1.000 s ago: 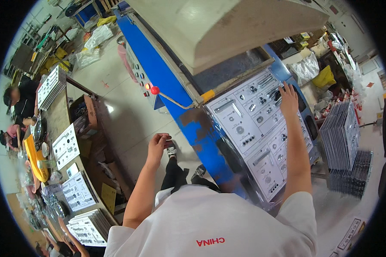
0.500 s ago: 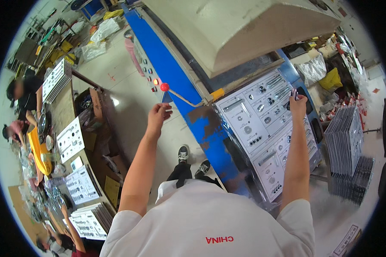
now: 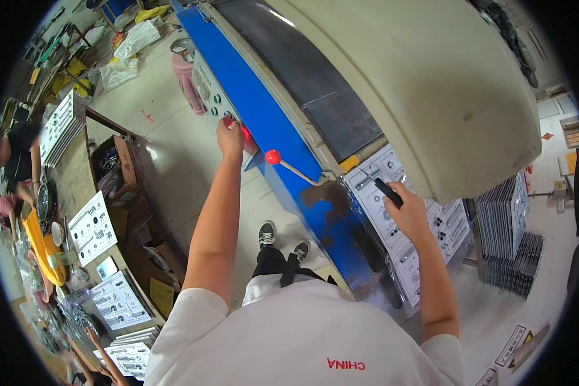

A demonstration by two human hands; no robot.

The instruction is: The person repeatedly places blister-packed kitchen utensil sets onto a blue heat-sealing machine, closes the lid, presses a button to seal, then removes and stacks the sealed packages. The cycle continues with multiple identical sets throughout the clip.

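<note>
A: Far left first. Workbench point(image 3: 77, 174) along the wall, white printed cards point(image 3: 91, 219) spread on it, other people seated at its far end. Nothing of ours there.

B: Then the left hand?

A: Left hand point(image 3: 229, 137) is stretched out and up to the control panel point(image 3: 206, 90) on the blue machine frame point(image 3: 264, 109). Fingers are drawn together, tips pressed on the red lit button point(image 3: 243, 132). No grasp, just a push with the fingertips; the thumb I cannot make out.

B: And the lever?

A: Red-knobbed lever point(image 3: 274, 157) sits just right of that hand, near but not touched. Its rod runs rightward and slightly down to a yellow bracket point(image 3: 350, 163) on the frame edge. So the left hand is clearly the nearer one to the knob.

B: Right side?

A: Right hand point(image 3: 406, 212) is curled shut round a black handle point(image 3: 388, 192), whose long axis points up and left from the fist. The hand rests over the tray of white blister cards point(image 3: 392, 251), which lies partly under the cream hood point(image 3: 431, 83). The hood's rim overhangs the tray's far end, just beyond the knuckles.

B: Further right?

A: Stack of dark finished trays point(image 3: 505, 219) standing on the floor, well apart from either hand.
</note>
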